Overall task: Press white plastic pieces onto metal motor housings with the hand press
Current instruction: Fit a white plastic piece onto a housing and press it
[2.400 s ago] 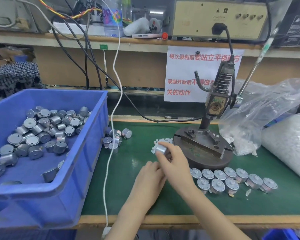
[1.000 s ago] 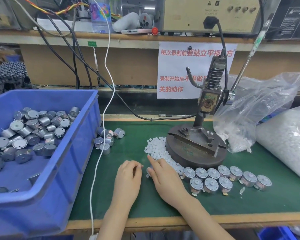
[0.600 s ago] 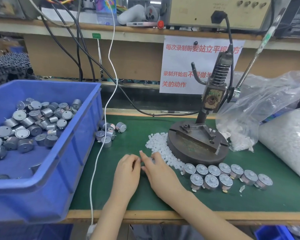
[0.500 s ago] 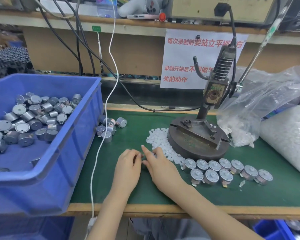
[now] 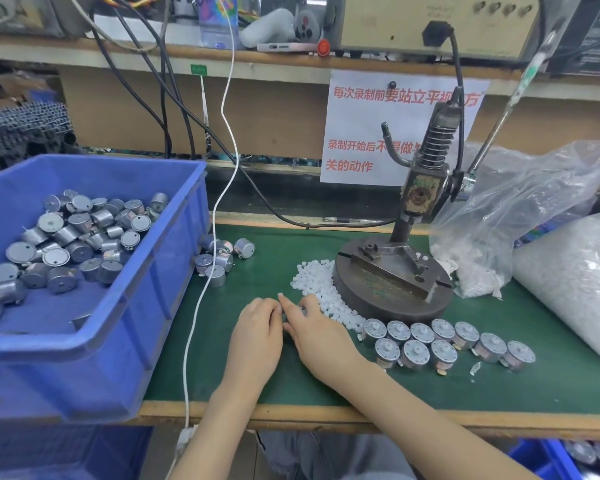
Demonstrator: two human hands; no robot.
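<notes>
At the near edge of a green bench mat [image 5: 499,386], a worker's left hand [image 5: 257,329] and right hand [image 5: 314,329] meet fingertip to fingertip. Both sets of fingers are bent down over the same small spot, and what they hold there, if anything, is hidden, so the grip cannot be told.

Just beyond the right hand's fingers, a drift of white plastic pieces [image 5: 312,287] runs up against the round base [image 5: 395,308] of the hand press. To the right of that hand, a double row of capped motor housings [image 5: 444,341] stands on end.

The press's fixture block [image 5: 388,268] lies beyond and to the right of both hands, nearer the right one. The block's long axis slants from the far left down towards the near right. Whatever goes under the ram [image 5: 421,190] would have to travel that way. The lever [image 5: 496,129] rises further right again, within the right hand's side.

Beyond and to the left of the left hand sit loose bare housings [image 5: 219,261], and further left a blue bin [image 5: 174,271] holds many more.
</notes>
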